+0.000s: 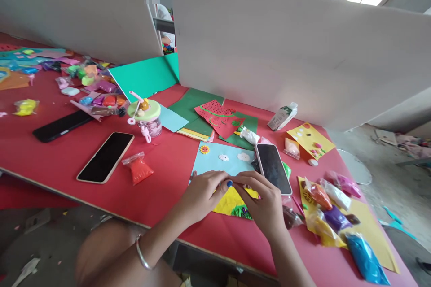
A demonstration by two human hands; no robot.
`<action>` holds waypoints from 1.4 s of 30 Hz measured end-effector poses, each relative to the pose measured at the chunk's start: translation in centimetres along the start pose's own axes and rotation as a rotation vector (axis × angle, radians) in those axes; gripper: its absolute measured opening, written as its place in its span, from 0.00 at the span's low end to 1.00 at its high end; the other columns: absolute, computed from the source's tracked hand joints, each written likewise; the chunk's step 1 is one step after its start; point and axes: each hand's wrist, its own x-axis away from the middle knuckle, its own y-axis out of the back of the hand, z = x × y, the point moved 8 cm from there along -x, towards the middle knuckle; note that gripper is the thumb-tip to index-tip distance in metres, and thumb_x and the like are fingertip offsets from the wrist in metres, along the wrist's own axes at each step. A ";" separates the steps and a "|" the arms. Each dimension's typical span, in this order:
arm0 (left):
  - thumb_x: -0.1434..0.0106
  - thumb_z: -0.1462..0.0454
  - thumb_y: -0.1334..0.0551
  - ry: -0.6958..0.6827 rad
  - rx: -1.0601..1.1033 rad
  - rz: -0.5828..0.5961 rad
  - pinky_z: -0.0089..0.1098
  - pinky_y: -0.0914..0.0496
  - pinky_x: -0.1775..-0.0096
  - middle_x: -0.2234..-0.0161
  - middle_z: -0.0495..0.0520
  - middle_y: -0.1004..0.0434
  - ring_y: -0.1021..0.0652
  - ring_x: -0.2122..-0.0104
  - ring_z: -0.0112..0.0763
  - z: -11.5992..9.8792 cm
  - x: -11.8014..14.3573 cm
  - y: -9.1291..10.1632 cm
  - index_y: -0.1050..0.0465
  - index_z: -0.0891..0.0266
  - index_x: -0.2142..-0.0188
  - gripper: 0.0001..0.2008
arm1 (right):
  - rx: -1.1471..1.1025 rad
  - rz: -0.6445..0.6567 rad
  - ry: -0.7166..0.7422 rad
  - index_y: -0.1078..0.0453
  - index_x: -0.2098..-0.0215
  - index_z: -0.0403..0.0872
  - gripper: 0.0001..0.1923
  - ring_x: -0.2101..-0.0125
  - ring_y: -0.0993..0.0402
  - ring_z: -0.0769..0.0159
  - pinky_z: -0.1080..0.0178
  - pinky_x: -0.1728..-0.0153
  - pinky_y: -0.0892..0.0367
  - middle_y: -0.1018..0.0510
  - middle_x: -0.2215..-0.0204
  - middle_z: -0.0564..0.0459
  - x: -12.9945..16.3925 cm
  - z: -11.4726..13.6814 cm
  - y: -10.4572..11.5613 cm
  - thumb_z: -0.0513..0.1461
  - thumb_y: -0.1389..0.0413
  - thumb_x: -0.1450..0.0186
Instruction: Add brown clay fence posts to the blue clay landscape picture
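My left hand [206,191] and my right hand [261,195] meet above a light blue sheet [202,163]. Their fingertips are pinched together, and whatever lies between them is hidden. Dark blue polish shows on one thumbnail of the left hand. On the sheet are a sun [204,149] and two white clouds [243,157] in modelling clay, with a yellow clay area [225,204] and green clay grass [240,211] at its near edge. A phone with a pale frame [274,168] rests just beyond the right hand, partly over the sheet.
Several bags of coloured clay [333,219] lie at the right; a red clay bag [138,169] and another phone [105,157] are at the left. A lidded jar with a straw [150,119] stands farther back. White partition boards [286,49] rise behind the red table [168,197].
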 end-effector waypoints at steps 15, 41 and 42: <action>0.35 0.69 0.43 -0.293 -0.163 -0.482 0.28 0.26 0.62 0.67 0.52 0.23 0.22 0.65 0.28 -1.7 0.5 4.4 0.28 0.60 0.64 0.06 | -0.404 -0.092 -0.525 0.23 0.68 0.47 0.10 0.68 0.19 0.58 0.59 0.67 0.21 0.17 0.70 0.48 3.3 -5.8 1.0 0.45 0.37 0.42; 0.36 0.69 0.41 -0.534 0.000 -0.255 0.27 0.26 0.61 0.69 0.50 0.20 0.21 0.67 0.26 -5.9 1.8 -0.9 0.28 0.62 0.64 0.03 | -0.892 -0.324 -0.646 0.29 0.49 0.54 0.29 0.44 0.32 0.54 0.47 0.44 0.40 0.26 0.47 0.48 4.9 -5.6 0.4 0.58 0.62 0.33; 0.35 0.70 0.42 -0.574 -0.065 -0.266 0.28 0.25 0.59 0.67 0.50 0.19 0.21 0.65 0.27 -6.6 2.4 -1.4 0.28 0.62 0.61 0.06 | -1.042 -0.307 -0.682 0.29 0.48 0.54 0.30 0.43 0.34 0.54 0.46 0.42 0.42 0.28 0.44 0.49 3.8 -5.0 -1.0 0.59 0.62 0.34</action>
